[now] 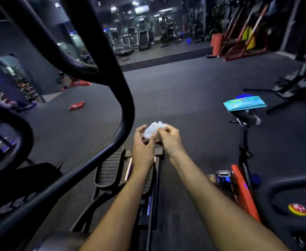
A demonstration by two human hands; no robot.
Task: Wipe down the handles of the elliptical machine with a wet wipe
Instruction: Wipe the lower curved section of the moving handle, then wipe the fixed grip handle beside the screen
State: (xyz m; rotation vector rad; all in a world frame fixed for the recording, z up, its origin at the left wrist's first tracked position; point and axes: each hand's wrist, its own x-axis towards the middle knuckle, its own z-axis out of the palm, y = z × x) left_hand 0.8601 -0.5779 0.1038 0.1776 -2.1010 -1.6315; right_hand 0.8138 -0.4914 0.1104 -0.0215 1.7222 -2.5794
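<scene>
A crumpled white wet wipe (153,130) is held between both hands in the middle of the view, above the elliptical's foot pedals (110,169). My left hand (143,144) pinches its left side and my right hand (168,140) pinches its right side. The elliptical's black curved handle bar (125,98) runs down just left of my hands, apart from them. A second black bar (45,38) sweeps across the upper left. The light blue wipe packet (244,104) rests on a bike saddle to the right.
An orange-framed exercise bike (242,189) with a black handlebar (282,185) stands at the right. A red flat object (76,105) lies on the dark rubber floor (184,87). Gym machines and orange racks (239,40) line the far wall.
</scene>
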